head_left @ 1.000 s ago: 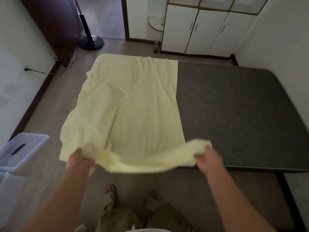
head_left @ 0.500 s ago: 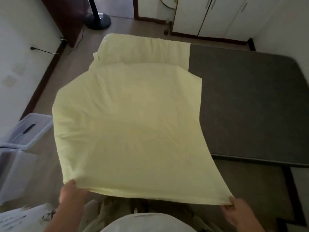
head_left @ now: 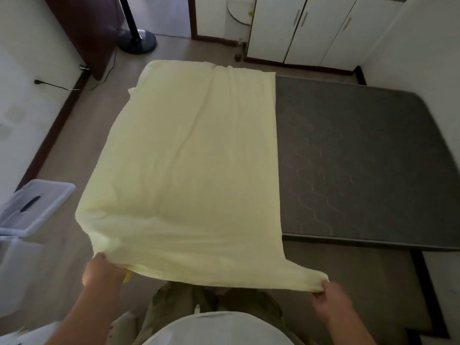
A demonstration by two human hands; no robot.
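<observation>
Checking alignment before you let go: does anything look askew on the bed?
The yellow sheet covers only the left part of the dark mattress; the right part lies bare. Its near edge is held off the mattress, pinched by the left hand and right hand.

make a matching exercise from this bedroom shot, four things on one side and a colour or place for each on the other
1 sheet
2 mattress
3 plastic box
4 cupboard

A white, by the far wall
B on the floor at the left
C dark grey, partly bare
D pale yellow, gripped by left hand and right hand

Pairs: 1-D, 2-C, 3-B, 4-A
</observation>
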